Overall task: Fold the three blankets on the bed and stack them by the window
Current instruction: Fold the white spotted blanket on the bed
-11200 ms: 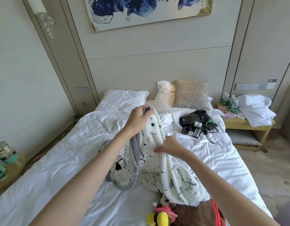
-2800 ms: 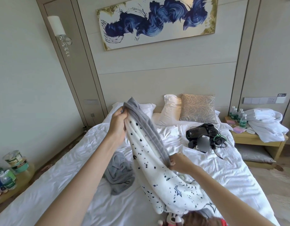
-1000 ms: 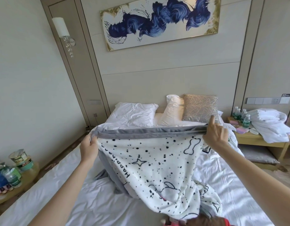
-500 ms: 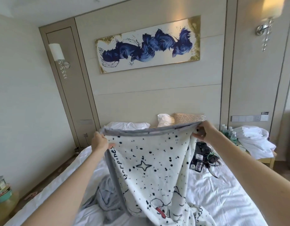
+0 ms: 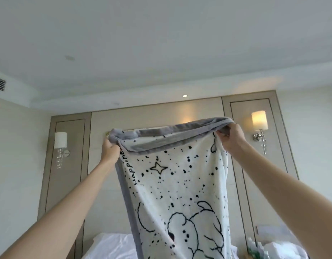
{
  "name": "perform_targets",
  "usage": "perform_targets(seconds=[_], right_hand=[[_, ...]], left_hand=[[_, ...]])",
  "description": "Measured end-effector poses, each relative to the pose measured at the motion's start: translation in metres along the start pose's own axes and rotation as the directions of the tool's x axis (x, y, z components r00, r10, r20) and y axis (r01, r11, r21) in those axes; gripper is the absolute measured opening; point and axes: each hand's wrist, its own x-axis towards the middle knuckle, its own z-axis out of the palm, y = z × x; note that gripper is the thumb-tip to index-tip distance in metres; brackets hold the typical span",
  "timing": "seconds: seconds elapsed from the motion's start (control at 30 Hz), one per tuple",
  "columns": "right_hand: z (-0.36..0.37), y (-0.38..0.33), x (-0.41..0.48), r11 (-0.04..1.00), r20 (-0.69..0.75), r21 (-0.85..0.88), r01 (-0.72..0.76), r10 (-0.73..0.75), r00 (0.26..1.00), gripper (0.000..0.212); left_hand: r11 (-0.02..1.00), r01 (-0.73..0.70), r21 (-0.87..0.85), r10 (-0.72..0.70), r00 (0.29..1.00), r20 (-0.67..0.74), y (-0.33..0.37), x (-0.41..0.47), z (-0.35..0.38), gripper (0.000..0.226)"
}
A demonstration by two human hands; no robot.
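Head view: the spotted blanket point(image 5: 180, 184) hangs with its long axis vertical above the bed point(image 5: 113, 245), grey top hem stretched roughly level. The left hand point(image 5: 110, 150) grips one top corner and the right hand point(image 5: 231, 137) the other, equally near, so the fold probably brings them together.

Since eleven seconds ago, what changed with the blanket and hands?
The spotted blanket, bunched over the bed earlier, now hangs spread and lifted high. The left hand and right hand moved apart and upward, each gripping a top corner of its grey edge. Unchanged: both hands hold the same blanket.
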Motion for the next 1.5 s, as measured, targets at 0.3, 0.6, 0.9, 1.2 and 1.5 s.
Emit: perform_targets(seconds=[0.3, 0.6, 0.9, 1.2, 1.5], right_hand=[[0.122, -0.115, -0.062, 0.880, 0.008, -0.145, 0.452, -0.456, 0.890, 0.016], [0.204, -0.224, -0.227, 0.507, 0.155, -0.394, 0.766, -0.785, 0.600, 0.011], [0.248, -0.303, -0.415, 0.407, 0.160, -0.462, 0.788, -0.836, 0.525, 0.006], [0.352, -0.355, -0.537, 0.359, 0.182, -0.324, 0.875, -0.885, 0.430, 0.011], [0.441, -0.332, -0.600, 0.348, 0.137, -0.283, 0.894, -0.908, 0.397, 0.008]], left_hand=[[0.927, -0.346, -0.143, 0.336, 0.938, -0.091, 0.159, 0.029, -0.040, 0.019], [0.809, -0.568, -0.152, 0.542, 0.821, -0.181, 0.326, -0.036, -0.161, 0.027], [0.774, -0.616, -0.145, 0.577, 0.781, -0.237, 0.437, -0.149, -0.309, 0.021], [0.724, -0.673, -0.149, 0.620, 0.730, -0.287, 0.532, -0.176, -0.449, 0.022], [0.681, -0.715, -0.159, 0.660, 0.693, -0.291, 0.551, -0.161, -0.561, 0.016]])
